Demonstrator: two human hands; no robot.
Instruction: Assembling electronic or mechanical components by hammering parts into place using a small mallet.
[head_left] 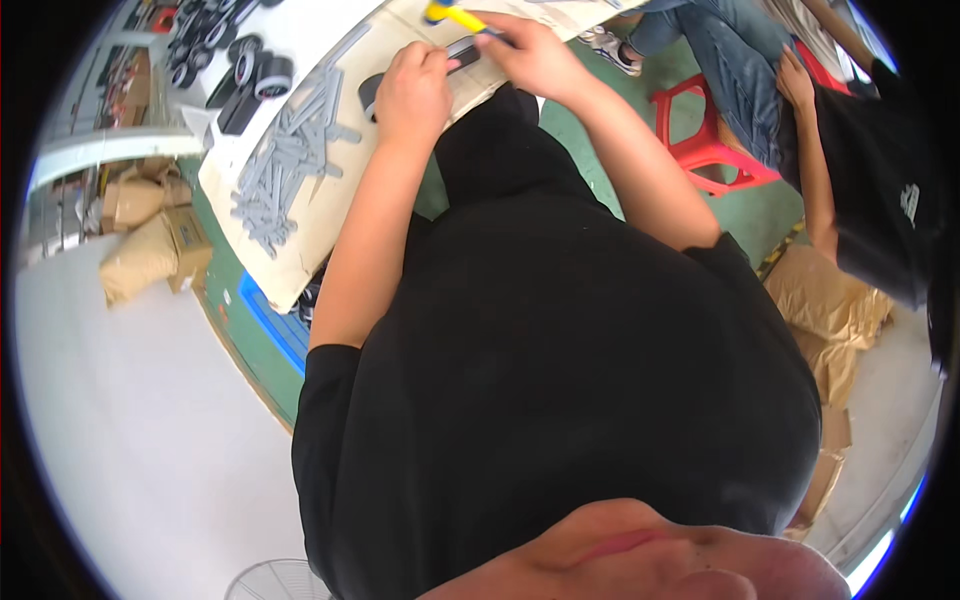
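Note:
At the table's near edge, my left hand (pixel 415 90) is closed over a long black part with a grey strip (pixel 463 53), pressing it to the surface. One rounded dark end of it shows left of my fingers, and the rest lies under the hand. My right hand (pixel 532 58) is wrapped round the dark grip of a small hammer (pixel 462 18). Its yellow shaft points up and left, and the head, yellow and blue, is above the black part, apart from it. Left of my left hand lies a loose heap of flat grey strips (pixel 290 150).
Black wheeled parts (pixel 255 75) stand at the table's far left. A blue crate (pixel 272 325) is below the table's left corner. To the right are a red stool (pixel 705 140) and a seated person (pixel 870 190). Cartons and brown sacks (pixel 145 265) lie on the floor.

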